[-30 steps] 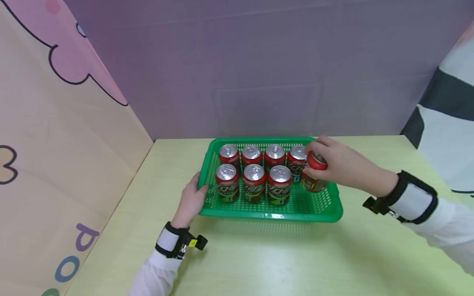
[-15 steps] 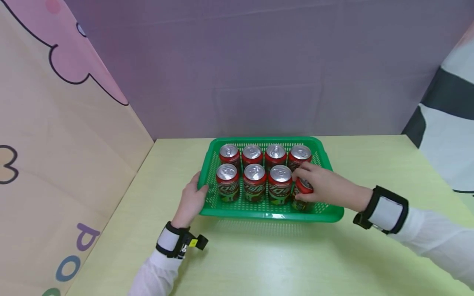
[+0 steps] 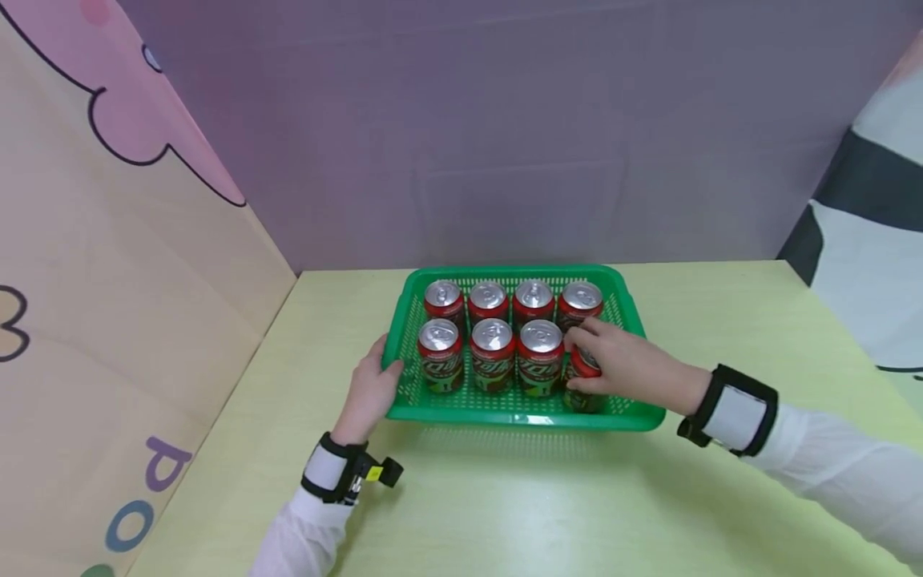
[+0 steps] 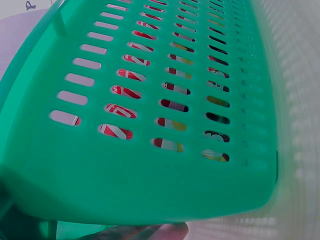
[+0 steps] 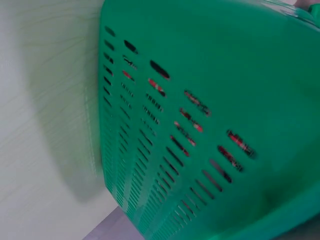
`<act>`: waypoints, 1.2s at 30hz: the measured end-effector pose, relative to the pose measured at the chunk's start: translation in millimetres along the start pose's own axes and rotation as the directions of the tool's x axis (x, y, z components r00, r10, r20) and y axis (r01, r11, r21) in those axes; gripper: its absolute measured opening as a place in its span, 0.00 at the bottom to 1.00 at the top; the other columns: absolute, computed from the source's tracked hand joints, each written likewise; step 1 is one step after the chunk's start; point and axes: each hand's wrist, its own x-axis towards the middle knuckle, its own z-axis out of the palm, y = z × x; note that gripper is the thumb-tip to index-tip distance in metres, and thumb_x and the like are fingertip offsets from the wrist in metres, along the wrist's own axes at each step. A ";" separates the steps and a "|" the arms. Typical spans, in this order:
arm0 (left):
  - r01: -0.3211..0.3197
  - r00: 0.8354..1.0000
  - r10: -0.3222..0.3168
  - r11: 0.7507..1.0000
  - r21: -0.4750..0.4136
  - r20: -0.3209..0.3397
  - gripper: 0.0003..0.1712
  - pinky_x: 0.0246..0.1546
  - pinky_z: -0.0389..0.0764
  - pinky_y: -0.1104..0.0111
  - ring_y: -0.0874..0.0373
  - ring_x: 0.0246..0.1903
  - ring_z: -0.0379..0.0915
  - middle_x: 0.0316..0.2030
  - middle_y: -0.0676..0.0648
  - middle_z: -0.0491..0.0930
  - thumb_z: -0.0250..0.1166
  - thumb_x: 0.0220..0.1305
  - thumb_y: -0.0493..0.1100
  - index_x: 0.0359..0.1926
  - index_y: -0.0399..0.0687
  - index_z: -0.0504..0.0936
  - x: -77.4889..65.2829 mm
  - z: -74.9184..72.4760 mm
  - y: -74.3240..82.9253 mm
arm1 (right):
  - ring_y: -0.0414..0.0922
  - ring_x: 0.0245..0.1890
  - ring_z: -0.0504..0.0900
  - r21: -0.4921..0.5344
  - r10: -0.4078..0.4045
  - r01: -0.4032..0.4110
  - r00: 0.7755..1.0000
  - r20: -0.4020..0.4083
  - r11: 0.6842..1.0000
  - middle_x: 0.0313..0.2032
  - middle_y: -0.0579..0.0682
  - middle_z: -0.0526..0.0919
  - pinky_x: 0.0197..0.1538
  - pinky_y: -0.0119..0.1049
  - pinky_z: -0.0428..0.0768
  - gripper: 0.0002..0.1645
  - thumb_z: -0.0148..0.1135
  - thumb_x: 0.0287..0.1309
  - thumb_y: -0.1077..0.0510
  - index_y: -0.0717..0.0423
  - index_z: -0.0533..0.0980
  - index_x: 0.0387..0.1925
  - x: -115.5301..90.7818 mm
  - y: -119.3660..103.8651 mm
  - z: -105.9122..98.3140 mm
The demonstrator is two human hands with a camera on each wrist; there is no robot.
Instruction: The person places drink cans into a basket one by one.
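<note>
A green plastic basket with slotted walls holds two rows of red soda cans, all upright with silver tops. My left hand grips the basket's left rim, thumb on top. In the front row's right end, my right hand holds a soda can by its upper part, beside its neighbour. Fingers cover much of that can. The left wrist view shows the basket wall with fingertips under its edge. Only the basket's outside fills the right wrist view; the right hand is barely visible there.
The basket rests on a pale yellow-green table. Behind it rises a purple-grey cloth wall. A printed panel borders the left side, and a black-and-white patterned cloth the right.
My right hand has carried its can left and toward the front, lowering it into the gap at the right end of the front row. The left hand stays on the rim.
</note>
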 end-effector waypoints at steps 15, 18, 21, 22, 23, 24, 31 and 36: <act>0.000 1.000 0.000 1.000 0.031 0.011 0.32 0.49 0.73 0.50 0.44 0.49 0.72 0.62 0.34 0.67 0.47 0.69 0.42 0.72 0.40 0.52 -1.7 -1.3 -2.6 | 0.46 0.42 0.75 0.055 0.083 -0.083 0.997 0.004 0.995 0.46 0.54 0.77 0.40 0.41 0.79 0.38 0.74 0.43 0.43 0.54 0.66 0.52 3.6 -1.6 9.3; -0.001 1.000 -0.001 0.998 0.055 0.027 0.33 0.50 0.72 0.48 0.43 0.51 0.71 0.62 0.33 0.66 0.48 0.70 0.42 0.72 0.39 0.52 -1.3 -4.0 -2.3 | 0.47 0.45 0.76 0.057 0.080 -0.079 0.997 -0.002 0.995 0.47 0.55 0.76 0.43 0.43 0.80 0.38 0.72 0.45 0.41 0.54 0.67 0.53 1.8 -2.4 9.8; -0.001 0.999 -0.002 0.997 0.078 0.043 0.33 0.50 0.73 0.49 0.42 0.51 0.72 0.62 0.33 0.67 0.48 0.70 0.43 0.72 0.40 0.51 -0.6 -6.8 -0.8 | 0.47 0.46 0.76 0.086 0.076 -0.075 0.997 -0.005 0.993 0.49 0.54 0.75 0.45 0.44 0.79 0.36 0.69 0.49 0.41 0.53 0.67 0.54 -1.0 -2.5 7.1; -0.002 0.999 -0.002 0.996 0.085 0.053 0.33 0.51 0.73 0.48 0.42 0.52 0.72 0.62 0.33 0.67 0.48 0.70 0.44 0.72 0.40 0.51 -0.1 -8.1 -0.6 | 0.47 0.47 0.76 0.099 0.076 -0.076 0.997 -0.003 0.992 0.49 0.54 0.75 0.46 0.45 0.79 0.35 0.67 0.51 0.40 0.53 0.68 0.55 -2.2 -2.1 5.3; -0.003 0.998 -0.003 0.996 0.094 0.065 0.34 0.51 0.72 0.48 0.42 0.53 0.71 0.62 0.33 0.67 0.48 0.70 0.45 0.72 0.41 0.51 0.2 -9.8 0.1 | 0.48 0.47 0.76 0.112 0.078 -0.078 0.997 0.000 0.991 0.50 0.54 0.74 0.47 0.45 0.79 0.34 0.66 0.52 0.41 0.53 0.68 0.55 -3.4 -1.5 3.0; -0.005 0.997 -0.003 0.994 0.105 0.078 0.34 0.52 0.72 0.48 0.42 0.54 0.71 0.62 0.34 0.67 0.48 0.71 0.46 0.72 0.42 0.51 0.7 -11.8 0.8 | 0.48 0.48 0.76 0.123 0.082 -0.082 0.997 0.004 0.989 0.50 0.55 0.74 0.47 0.46 0.79 0.33 0.64 0.54 0.40 0.53 0.68 0.56 -4.8 -0.5 0.0; -0.038 0.985 0.003 0.978 0.205 0.171 0.36 0.61 0.61 0.44 0.38 0.66 0.55 0.67 0.33 0.58 0.44 0.72 0.55 0.72 0.38 0.52 8.3 -32.3 12.7 | 0.59 0.57 0.69 0.118 0.122 -0.115 0.992 -0.046 0.986 0.57 0.61 0.71 0.55 0.58 0.70 0.34 0.56 0.62 0.41 0.58 0.66 0.61 -12.7 21.4 -30.1; -0.221 0.973 0.194 0.943 0.247 0.128 0.39 0.64 0.57 0.47 0.41 0.69 0.50 0.71 0.39 0.52 0.46 0.71 0.59 0.73 0.43 0.49 18.0 -46.6 29.7 | 0.61 0.63 0.61 0.127 0.221 -0.207 0.969 -0.114 0.970 0.61 0.61 0.67 0.60 0.62 0.62 0.33 0.54 0.64 0.42 0.59 0.65 0.62 -13.7 41.4 -52.6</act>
